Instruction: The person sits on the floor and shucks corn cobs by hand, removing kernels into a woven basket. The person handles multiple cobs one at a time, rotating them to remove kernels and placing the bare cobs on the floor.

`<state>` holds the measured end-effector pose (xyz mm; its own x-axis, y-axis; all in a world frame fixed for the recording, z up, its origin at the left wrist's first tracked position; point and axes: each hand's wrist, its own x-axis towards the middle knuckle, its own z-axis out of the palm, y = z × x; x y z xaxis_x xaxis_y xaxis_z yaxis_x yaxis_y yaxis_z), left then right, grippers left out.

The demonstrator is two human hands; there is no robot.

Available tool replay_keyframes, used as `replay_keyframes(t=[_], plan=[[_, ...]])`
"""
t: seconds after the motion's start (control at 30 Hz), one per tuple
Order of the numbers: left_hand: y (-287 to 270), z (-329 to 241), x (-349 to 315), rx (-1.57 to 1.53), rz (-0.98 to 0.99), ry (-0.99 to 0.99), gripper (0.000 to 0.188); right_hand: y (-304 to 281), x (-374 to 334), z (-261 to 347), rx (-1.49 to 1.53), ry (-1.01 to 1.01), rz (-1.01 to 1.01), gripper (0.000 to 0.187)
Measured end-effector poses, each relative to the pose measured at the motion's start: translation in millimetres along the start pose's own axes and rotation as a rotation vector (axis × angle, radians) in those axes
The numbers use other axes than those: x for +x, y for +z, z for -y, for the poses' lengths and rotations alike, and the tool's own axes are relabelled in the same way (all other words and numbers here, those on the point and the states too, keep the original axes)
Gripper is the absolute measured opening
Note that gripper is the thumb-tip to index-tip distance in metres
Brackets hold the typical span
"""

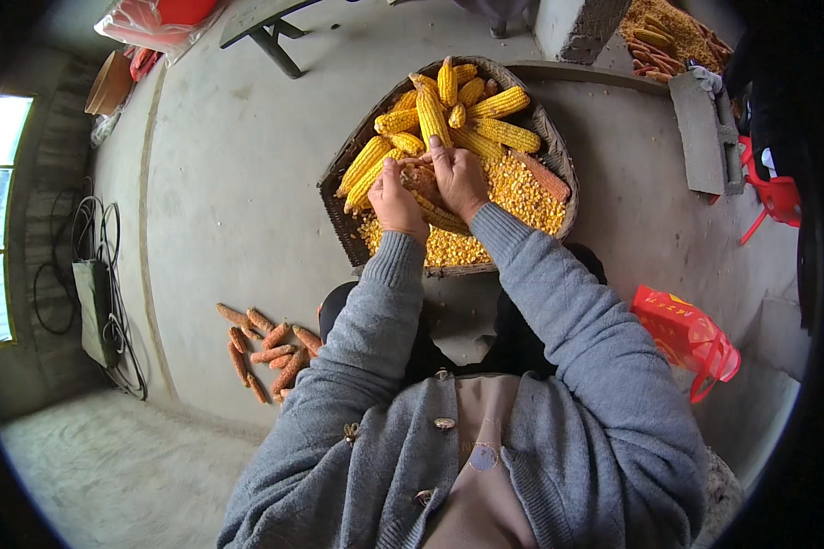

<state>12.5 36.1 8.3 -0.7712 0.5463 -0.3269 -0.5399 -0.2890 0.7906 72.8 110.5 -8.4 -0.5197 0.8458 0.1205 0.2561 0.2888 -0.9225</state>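
Observation:
In front of me rests a woven basket (566,146) of yellow corn. Ears of corn (502,103) are heaped in its far part, and loose kernels (526,203) cover the near part. Over the basket, my left hand (396,203) and my right hand (460,180) are both closed on a reddish, partly stripped corn cob (417,174), mostly hidden by my fingers. One upright ear (429,112) reaches down to my right thumb; whether the thumb touches it I cannot tell. A bare cob (541,177) lies at the basket's right side.
Several bare cobs (284,351) are piled on the floor, left of my knees. At right are a red bag (682,334), a red plastic chair (775,194) and a concrete block (700,133). More corn (664,41) lies far right. A dark bench (270,37) stands far left.

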Motion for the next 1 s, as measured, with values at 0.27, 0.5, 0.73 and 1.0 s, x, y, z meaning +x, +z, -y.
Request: replay_keyframes(t=[0.27,0.5,0.73,1.0], plan=[[1.9,-28.3,14.3,-0.087,-0.121,-0.205,0.04,-6.6,5.9,-37.5,0.171,0.121,0.438,0.074],[-3.4,-29.6,13.0,-0.133,-0.072,-0.206,0.033,-7.7,-10.1,3.6,-0.04,0.11,0.359,0.058],[-8.3,-17.7,14.4,-0.027,-0.022,-0.13,0.035,1.1,-2.4,-25.2,0.025,0.286,0.261,0.061],[-16.6,-35.4,29.3,-0.166,-0.011,-0.187,0.036,-33.1,12.0,-14.8,0.122,0.234,0.66,0.081]])
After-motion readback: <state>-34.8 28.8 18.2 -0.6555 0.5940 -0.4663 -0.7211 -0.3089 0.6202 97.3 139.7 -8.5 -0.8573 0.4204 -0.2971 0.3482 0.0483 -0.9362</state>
